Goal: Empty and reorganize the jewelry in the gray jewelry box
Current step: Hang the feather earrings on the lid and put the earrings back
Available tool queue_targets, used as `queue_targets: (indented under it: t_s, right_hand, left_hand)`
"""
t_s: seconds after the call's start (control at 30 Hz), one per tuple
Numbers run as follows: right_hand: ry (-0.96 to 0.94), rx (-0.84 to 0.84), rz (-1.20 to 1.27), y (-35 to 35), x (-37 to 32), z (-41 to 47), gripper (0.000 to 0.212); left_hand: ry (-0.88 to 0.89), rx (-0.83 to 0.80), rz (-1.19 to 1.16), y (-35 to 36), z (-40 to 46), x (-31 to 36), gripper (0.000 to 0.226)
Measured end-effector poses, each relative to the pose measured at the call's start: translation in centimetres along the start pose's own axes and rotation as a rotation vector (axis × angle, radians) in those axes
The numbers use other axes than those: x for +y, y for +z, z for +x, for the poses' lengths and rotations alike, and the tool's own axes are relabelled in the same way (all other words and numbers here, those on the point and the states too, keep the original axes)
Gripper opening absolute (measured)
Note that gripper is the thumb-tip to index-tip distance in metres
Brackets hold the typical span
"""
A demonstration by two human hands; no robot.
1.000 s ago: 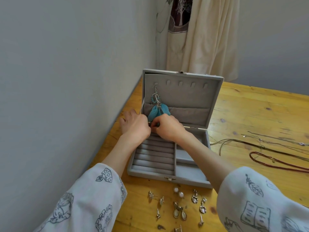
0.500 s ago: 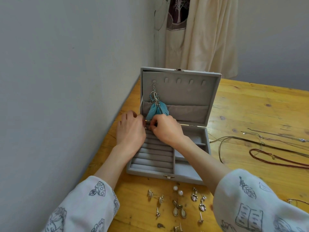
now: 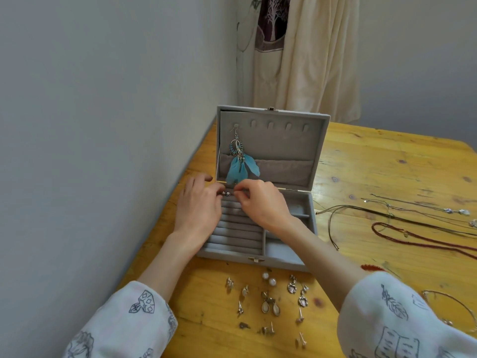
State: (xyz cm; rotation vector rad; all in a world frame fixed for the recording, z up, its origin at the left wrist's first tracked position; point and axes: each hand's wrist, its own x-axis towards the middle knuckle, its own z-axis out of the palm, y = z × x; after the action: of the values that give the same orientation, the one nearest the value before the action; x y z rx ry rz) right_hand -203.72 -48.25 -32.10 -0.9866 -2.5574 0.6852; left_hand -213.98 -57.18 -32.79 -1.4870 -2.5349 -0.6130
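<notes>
The gray jewelry box (image 3: 258, 259) stands open on the wooden table, its lid upright. A blue feather earring (image 3: 241, 165) hangs from the leftmost hook in the lid. Both hands are at the back of the ring rolls. My left hand (image 3: 200, 210) pinches a small silver ring (image 3: 226, 194) between thumb and fingers. My right hand (image 3: 260, 202) has its fingertips curled close beside the ring, and I cannot tell whether they touch it. The ring rolls (image 3: 236, 237) nearer me hold nothing visible.
Several earrings (image 3: 269, 304) lie in pairs on the table in front of the box. Cord and chain necklaces (image 3: 413, 228) sprawl to the right, a thin bangle (image 3: 454, 303) at the far right. A gray wall runs along the left; cream fabric hangs behind the box.
Both hands have drawn slightly apart at the back of the ring rolls, and the small ring now shows between them. The camera has tilted, shifting the view.
</notes>
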Motion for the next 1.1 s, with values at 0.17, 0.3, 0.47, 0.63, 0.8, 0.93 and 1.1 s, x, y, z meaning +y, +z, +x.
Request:
queue_targets:
  t_s: [0.17, 0.3, 0.47, 0.63, 0.8, 0.93, 1.1]
  right_hand:
    - [-0.021, 0.020, 0.125, -1.2, 0.0, -5.2, 0.023]
    - [-0.018, 0.017, 0.123, -1.2, 0.1, -9.2, 0.022]
    - [-0.089, -0.032, 0.060, -0.6, 0.6, -12.4, 0.019]
    - [-0.215, -0.103, -0.093, -0.2, 0.5, -14.2, 0.026]
    - [-0.228, -0.105, -0.184, 0.4, 0.3, -14.4, 0.033]
    - [-0.251, -0.110, -0.201, 0.6, 0.3, -14.4, 0.029]
    - [-0.279, -0.126, -0.194, 0.7, 0.4, -14.2, 0.025]
  left_hand:
    - [0.007, 0.070, -0.203, -1.0, -4.7, 0.6, 0.024]
    - [0.016, 0.080, -0.351, -1.2, -8.9, 1.4, 0.024]
    - [0.018, 0.026, -0.475, -0.8, -12.5, 1.0, 0.020]
    - [0.021, -0.075, -0.469, -0.1, -14.8, 0.5, 0.026]
    - [0.050, -0.097, -0.413, 0.1, -14.7, 0.6, 0.030]
    - [0.066, -0.081, -0.385, 0.2, -14.8, 0.5, 0.021]
    - [0.043, -0.067, -0.408, 0.1, -14.7, 0.6, 0.016]
